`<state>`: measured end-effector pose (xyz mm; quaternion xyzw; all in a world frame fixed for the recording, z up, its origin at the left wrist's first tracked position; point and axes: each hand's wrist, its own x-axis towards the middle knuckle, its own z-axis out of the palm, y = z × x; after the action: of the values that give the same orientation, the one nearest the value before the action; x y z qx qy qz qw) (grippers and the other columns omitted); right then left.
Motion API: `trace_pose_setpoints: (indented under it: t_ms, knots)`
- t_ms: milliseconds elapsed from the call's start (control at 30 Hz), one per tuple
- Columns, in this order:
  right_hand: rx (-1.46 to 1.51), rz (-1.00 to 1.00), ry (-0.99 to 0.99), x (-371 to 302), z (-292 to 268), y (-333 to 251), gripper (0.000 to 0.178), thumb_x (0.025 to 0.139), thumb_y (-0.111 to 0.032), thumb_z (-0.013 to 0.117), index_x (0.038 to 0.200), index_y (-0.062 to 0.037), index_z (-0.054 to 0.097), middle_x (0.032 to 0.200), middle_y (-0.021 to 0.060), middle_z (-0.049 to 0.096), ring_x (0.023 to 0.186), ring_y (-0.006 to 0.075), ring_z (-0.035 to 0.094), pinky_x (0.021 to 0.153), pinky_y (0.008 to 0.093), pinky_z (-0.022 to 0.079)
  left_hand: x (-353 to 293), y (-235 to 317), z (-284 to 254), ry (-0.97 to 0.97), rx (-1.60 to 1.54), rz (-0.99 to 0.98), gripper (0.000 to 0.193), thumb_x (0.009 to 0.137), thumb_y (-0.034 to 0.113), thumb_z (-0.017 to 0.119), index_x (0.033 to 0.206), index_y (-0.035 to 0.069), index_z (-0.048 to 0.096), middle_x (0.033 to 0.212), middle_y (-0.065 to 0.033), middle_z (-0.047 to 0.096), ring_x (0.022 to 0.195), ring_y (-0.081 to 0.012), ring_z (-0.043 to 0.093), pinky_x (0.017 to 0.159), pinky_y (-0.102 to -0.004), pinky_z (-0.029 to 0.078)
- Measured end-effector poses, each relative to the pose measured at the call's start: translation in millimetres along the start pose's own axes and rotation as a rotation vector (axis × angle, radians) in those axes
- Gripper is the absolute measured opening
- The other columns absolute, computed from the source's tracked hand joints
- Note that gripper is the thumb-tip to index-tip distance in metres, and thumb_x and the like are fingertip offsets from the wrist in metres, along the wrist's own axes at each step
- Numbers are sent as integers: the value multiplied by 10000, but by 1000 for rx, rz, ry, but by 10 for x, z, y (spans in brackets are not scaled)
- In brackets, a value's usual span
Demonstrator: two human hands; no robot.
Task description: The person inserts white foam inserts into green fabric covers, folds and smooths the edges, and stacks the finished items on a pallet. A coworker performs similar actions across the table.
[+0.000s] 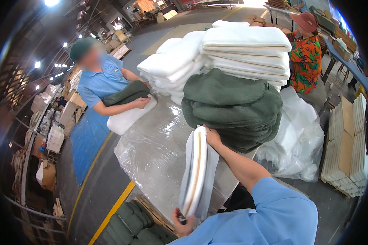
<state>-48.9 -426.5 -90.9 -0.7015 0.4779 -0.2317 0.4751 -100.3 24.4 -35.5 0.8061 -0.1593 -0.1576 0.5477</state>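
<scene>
A long white foam cushion point(199, 163) stands on edge on the table before me, a tan layer showing along its side and thin grey-white fabric draped on both sides. My right hand point(212, 137) is closed on its far end, beside a stack of dark green cushion covers point(233, 106). At the near end, my left hand point(183, 224) curls around the cushion's edge and fabric. Something small and dark shows by its fingers, too unclear to name. Across the table, a co-worker in a blue shirt point(104, 77) holds a dark green cover point(126, 93) over a white foam pad point(131, 115).
Clear plastic sheeting covers the table point(151, 143). White foam cushions point(245, 45) are piled at its far side. Bagged white material point(294, 143) and stacked panels point(347, 143) stand at right. Green bundles point(137, 224) lie below left. Another person point(306, 57) works at far right.
</scene>
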Motion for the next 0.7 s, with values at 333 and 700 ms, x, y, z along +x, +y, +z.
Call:
trace_pose_setpoints:
  t_ms: [333, 700]
  knots:
    - [689, 101, -578, -80, -245, -532, 498, 1115, -453, 587, 1329, -34, 752, 1295, 119, 723, 1188, 247, 647, 1072, 378, 479, 106, 120, 152, -621, 65, -168, 885, 865, 206, 908, 1574, -26, 432, 1414, -205, 665, 1304, -272, 640, 1111, -400, 496]
    - [682, 146, -617, 83, -420, -611, 148, 1017, -165, 738, 1085, -38, 770, 1105, 61, 762, 975, 167, 671, 912, 340, 539, 1106, 929, 945, -662, -189, -24, 690, 1024, 249, 727, 1583, -21, 428, 1413, -213, 652, 1300, -293, 641, 1127, -406, 479]
